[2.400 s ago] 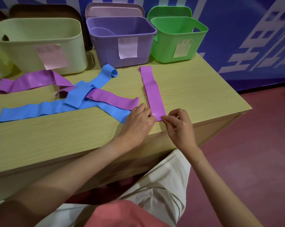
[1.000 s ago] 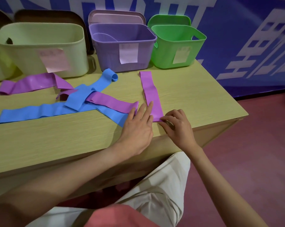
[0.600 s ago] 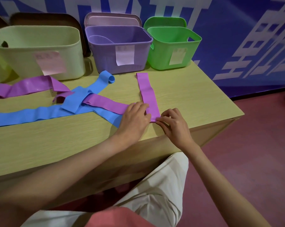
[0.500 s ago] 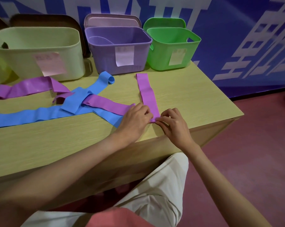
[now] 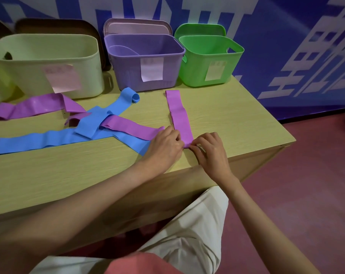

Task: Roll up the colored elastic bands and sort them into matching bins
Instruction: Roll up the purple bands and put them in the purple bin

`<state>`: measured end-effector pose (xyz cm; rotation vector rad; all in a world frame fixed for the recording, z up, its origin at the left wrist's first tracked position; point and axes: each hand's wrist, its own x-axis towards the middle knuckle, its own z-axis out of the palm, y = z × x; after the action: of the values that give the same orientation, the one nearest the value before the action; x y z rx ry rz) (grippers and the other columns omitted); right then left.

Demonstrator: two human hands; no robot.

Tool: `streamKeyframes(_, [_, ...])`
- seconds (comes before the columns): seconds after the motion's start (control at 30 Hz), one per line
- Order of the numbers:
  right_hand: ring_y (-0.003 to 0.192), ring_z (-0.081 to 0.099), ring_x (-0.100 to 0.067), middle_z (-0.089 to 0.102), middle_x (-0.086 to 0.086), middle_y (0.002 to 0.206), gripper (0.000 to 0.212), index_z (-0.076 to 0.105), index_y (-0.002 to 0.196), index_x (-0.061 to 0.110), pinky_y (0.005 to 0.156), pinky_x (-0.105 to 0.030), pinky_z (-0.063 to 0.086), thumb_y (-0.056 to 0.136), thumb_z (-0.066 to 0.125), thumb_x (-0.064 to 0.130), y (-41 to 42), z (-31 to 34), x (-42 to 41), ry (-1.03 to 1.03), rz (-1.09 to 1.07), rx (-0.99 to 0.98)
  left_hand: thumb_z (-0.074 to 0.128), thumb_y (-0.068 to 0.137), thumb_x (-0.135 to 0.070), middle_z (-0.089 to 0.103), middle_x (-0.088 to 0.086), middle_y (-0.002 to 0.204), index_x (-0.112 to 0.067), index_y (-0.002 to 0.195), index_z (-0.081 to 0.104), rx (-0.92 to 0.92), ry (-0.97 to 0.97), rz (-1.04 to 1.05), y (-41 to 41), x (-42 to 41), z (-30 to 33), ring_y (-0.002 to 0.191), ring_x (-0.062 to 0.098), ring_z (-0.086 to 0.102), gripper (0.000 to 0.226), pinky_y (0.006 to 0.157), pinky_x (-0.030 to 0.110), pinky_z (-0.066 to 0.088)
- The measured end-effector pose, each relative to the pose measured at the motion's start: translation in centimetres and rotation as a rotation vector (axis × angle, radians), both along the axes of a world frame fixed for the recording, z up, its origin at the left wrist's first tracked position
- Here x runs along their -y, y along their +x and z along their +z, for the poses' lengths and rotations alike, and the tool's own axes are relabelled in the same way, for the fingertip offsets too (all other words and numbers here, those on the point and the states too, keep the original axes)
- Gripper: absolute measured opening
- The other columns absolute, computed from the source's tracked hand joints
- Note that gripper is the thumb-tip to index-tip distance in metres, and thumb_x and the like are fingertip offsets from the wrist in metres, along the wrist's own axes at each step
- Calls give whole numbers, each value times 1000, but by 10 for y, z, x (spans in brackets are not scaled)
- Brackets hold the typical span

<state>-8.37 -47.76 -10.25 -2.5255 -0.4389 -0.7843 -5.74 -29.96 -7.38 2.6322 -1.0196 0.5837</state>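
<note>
A purple elastic band lies straight on the table, running from the purple bin toward me. Its near end is folded into a small roll. My left hand and my right hand pinch that rolled end from either side with curled fingertips. Two other purple bands and long blue bands lie crossed to the left; one blue band has a curled far end.
A pale yellow-green bin stands back left, a green bin back right, each with a paper label. Lids lean behind them against a blue wall. The table edge drops to a red floor on the right.
My left hand went from flat on the band to curled fingers at its near end. Both hands have started a small roll there. The camera view has shifted slightly.
</note>
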Motion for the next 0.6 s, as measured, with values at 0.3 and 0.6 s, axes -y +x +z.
streamKeyframes(0.3, [87,50,-23,61,-2,89,20,73,94,9,66,-35,48,89,64,27,9,-1,1,20,-18,-46,58,89,-19,50,7,89,-6,73,66,-24,37,31,1,1,7,88,24,47,22,74,37,43])
streamKeyframes(0.6, [84,50,-23,61,-2,85,15,75,92,10,62,-39,48,89,68,23,12,3,0,24,-13,-61,58,89,-15,56,6,92,-8,92,61,-112,-8,-28,11,3,5,89,22,48,8,73,38,46])
